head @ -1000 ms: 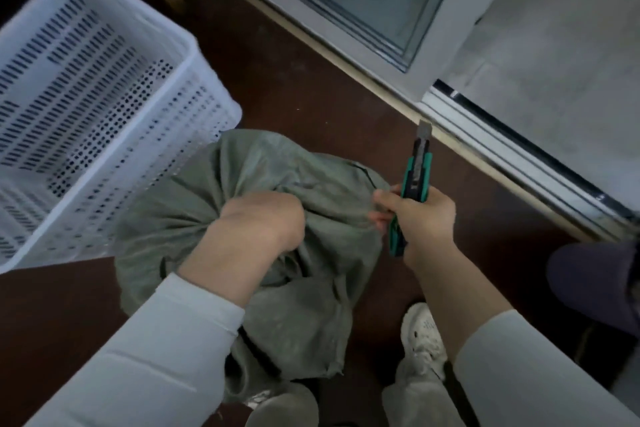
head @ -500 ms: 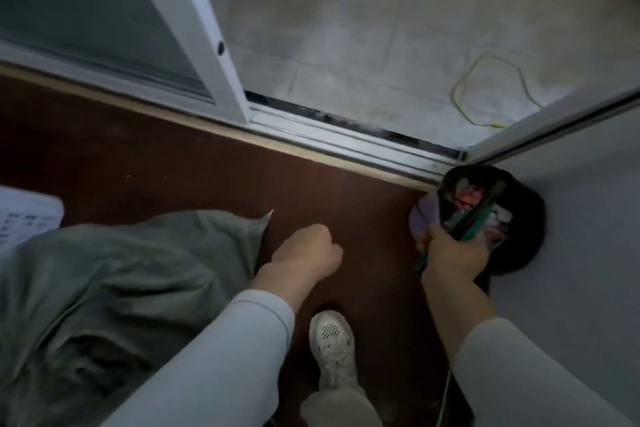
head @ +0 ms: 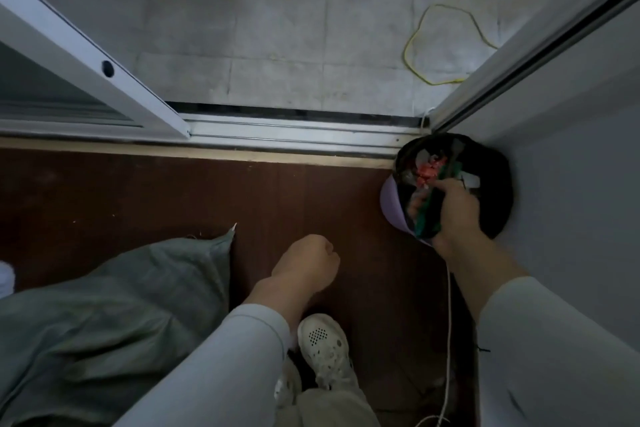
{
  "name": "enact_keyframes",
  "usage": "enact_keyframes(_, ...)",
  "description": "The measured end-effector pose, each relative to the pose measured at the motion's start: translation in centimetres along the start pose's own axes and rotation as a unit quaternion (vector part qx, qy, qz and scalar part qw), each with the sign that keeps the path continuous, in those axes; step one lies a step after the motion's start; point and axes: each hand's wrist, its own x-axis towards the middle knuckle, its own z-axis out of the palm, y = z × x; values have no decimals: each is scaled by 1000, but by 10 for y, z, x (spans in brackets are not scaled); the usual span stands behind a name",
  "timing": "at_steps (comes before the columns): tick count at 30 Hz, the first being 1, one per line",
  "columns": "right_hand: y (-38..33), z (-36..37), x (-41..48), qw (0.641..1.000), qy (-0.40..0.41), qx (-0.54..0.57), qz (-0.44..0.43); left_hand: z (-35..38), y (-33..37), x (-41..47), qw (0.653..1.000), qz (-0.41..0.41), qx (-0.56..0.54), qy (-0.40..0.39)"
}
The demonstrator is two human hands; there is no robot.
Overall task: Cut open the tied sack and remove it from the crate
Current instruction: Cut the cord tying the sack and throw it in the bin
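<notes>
The grey-green sack [head: 104,322] lies crumpled on the dark wooden floor at the lower left, outside the crate. Only a sliver of the white crate [head: 5,279] shows at the left edge. My left hand [head: 306,262] hangs above the floor to the right of the sack, fingers curled into a loose fist with nothing in it. My right hand [head: 455,215] grips the green utility knife [head: 427,210] and holds it over a small black-lined bin [head: 498,184] in the right corner.
The bin holds mixed scraps and stands against the white wall [head: 571,184]. A sliding door track [head: 294,135] crosses the view, with grey tiles and a yellow cord [head: 415,62] beyond. My white shoe [head: 325,347] is below, and a thin white string [head: 448,340] hangs at the right.
My left hand let go of the sack and now hangs curled beside it. The view swung right, away from the crate. My right hand carried the knife to the corner bin.
</notes>
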Motion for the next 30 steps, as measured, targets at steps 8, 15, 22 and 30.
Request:
enact_keyframes(8, 72, 42, -1, 970, -206, -96, 90, 4, -51, 32, 999, -21, -43, 4)
enact_keyframes(15, 139, 73, 22, 955, -210, -165, 126, 8, -110, 66, 995, -57, -80, 32)
enact_keyframes(22, 200, 100, 64, 944, -171, -251, 125, 25, -153, 112, 991, -66, -100, 49)
enact_keyframes(30, 270, 105, 160, 862, -73, -501, -18, 55, -189, 188, 993, -62, -91, 35)
